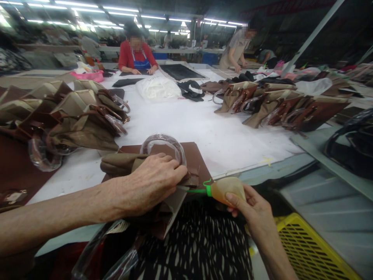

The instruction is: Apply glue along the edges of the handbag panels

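A brown handbag (196,157) with a plastic-wrapped handle (163,138) lies at the front edge of the white table. My left hand (154,181) is closed on the bag, its fingers bent over the part near the handle's base. From the right, my right hand (247,202) grips a soft bottle (229,189) of amber liquid with a green cap. The bottle's thin green nozzle points left and reaches the bag's edge beside my left fingers. Whether the tip touches the bag is hard to tell. Part of the bag hangs over the table edge.
Brown bags stand in rows at the left (81,124) and right (285,107). A white plastic bag (159,88) lies farther back. Across the table (180,120), a person in red works. A yellow crate (309,245) sits low at the right.
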### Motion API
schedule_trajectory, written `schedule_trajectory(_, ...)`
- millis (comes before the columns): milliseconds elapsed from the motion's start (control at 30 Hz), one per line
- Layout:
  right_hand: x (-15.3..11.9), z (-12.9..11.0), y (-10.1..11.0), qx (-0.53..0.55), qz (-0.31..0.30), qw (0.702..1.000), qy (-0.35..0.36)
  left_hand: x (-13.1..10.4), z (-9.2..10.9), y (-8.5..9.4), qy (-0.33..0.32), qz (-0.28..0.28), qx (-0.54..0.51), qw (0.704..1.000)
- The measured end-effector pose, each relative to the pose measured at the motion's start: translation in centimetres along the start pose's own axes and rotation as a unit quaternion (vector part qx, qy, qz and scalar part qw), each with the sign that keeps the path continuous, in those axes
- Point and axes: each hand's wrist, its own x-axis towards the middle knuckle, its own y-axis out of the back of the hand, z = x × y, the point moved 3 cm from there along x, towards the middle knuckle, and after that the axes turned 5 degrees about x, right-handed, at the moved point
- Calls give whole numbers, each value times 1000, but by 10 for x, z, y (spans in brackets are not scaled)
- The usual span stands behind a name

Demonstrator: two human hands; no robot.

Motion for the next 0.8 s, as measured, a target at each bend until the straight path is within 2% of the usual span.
schedule_trajectory(200,-3,2,-3,0,-13,1000,-16,-3,1,-3,-8,29,3,1000)
schedule_trajectory(367,-6,3,-3,0,-27,999,-25,-3,1,-3,-7,26,3,1000)
schedule_trajectory(667,2,1,-7,-3,41,999,0,-3,1,-3,-8,15,3,1000)
schedule_trajectory(800,2,-1,-5,-1,23,1000,-10,-5,2,-4,-10,25,6,1000)
